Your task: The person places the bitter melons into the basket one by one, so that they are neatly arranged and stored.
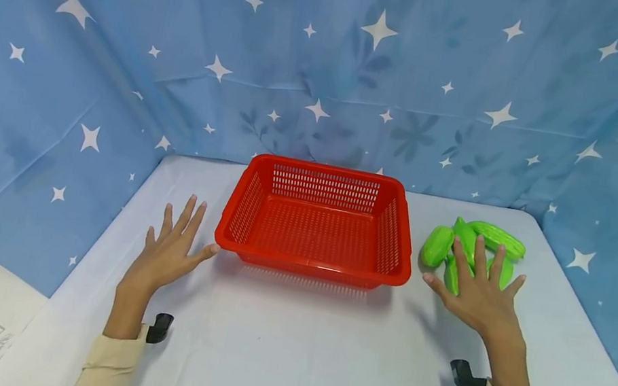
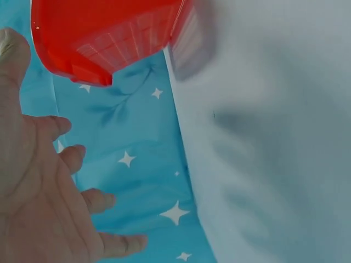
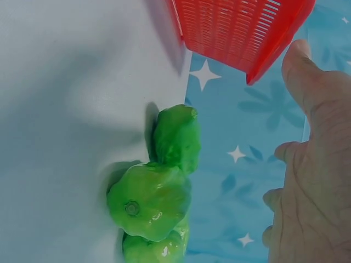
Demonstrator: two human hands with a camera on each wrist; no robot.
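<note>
A red plastic basket point(image 1: 314, 232) with slotted walls stands on the white-covered table, its inside bare. My left hand point(image 1: 164, 257) hovers with spread fingers at the basket's left, the thumb tip near its rim; nothing is in that palm point(image 2: 38, 186). To the right, several bright green, gourd-like vegetables point(image 1: 437, 245) lie in a heap, one of them long and ridged point(image 1: 499, 239). My right hand point(image 1: 478, 306), fingers spread and holding nothing, is over the near side of this heap and partly covers it in the head view. In the right wrist view a rounded green vegetable point(image 3: 151, 200) shows its stem end.
A blue curtain point(image 1: 283, 57) with white stars rises behind the table and along both sides. The white tabletop point(image 1: 293, 356) stretches in front of the basket. Black wrist mounts point(image 1: 159, 328) jut inward at both beige sleeves point(image 1: 112, 365).
</note>
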